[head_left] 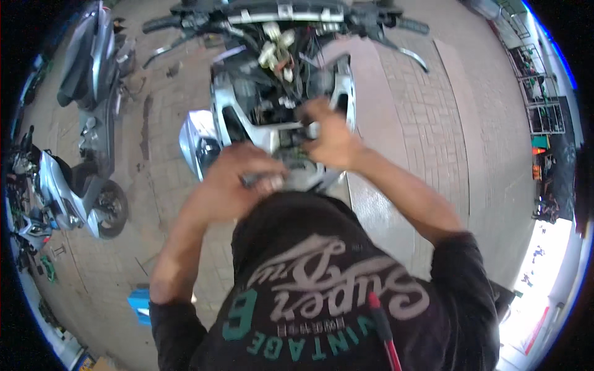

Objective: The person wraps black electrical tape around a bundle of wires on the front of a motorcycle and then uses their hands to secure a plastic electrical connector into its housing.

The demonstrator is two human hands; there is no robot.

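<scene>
pale-blue-and-black plastic-panelled scooter (257,132), partly stripped, stands at twelve o'clock, apparently for two-handed access; bare left hand (238,179) curls at its seven o'clock, right hand (334,142) at four; blur hides whether either grips.

Scooter front (250,96) ahead w/ handlebar (164,23) at far end, other scooters (67,188) L, rack (547,119) far R

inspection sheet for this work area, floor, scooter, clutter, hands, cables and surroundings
surface: paved floor
job's things: scooter, front opened up, handlebar at the far end
clutter: blue-and-white item on the floor at left
hands: left hand over the scooter's near part, right hand at its opened front; both blurred, grip unclear
cables: exposed wiring with pale connectors
surroundings: parked scooters at left, racks at right
</scene>
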